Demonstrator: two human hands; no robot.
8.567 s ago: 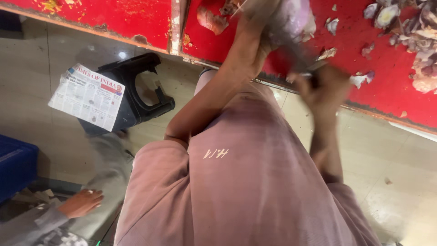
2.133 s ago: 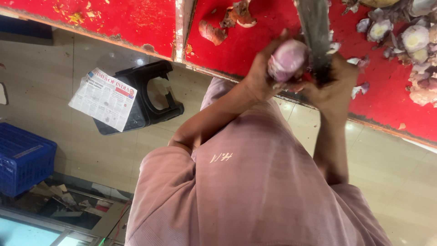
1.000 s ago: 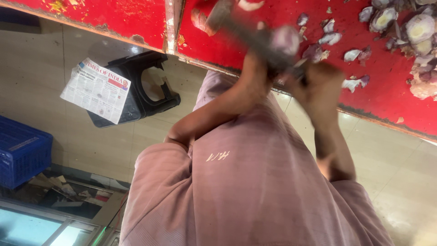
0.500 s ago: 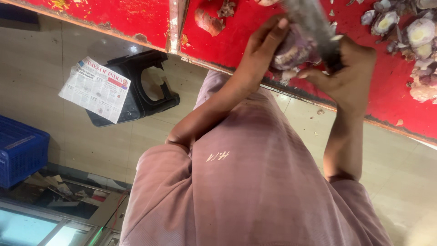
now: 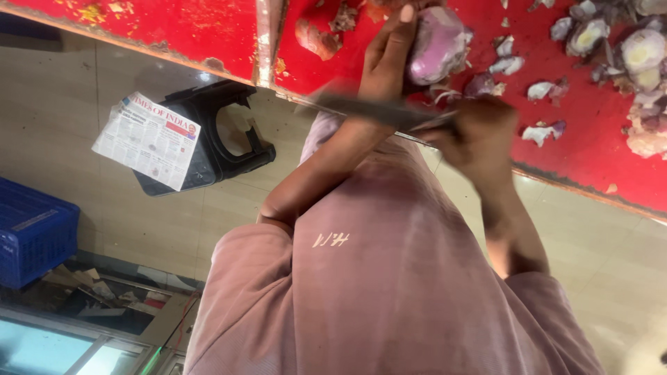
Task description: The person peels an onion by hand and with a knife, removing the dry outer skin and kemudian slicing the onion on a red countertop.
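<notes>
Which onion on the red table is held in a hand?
The big purple onion, gripped by the left hand above the knife; the other onions lie loose at the far right.

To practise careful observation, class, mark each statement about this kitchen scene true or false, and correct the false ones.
1. The left hand holds a purple onion. True.
2. The right hand is empty. False: its grip is closed on a knife, blurred in this view.
3. The work surface is red. True.
4. The newspaper lies on the blue crate. False: it lies on a black stool; the crate stands apart, further left.
5. Onion scraps lie on the work surface. True.
</notes>
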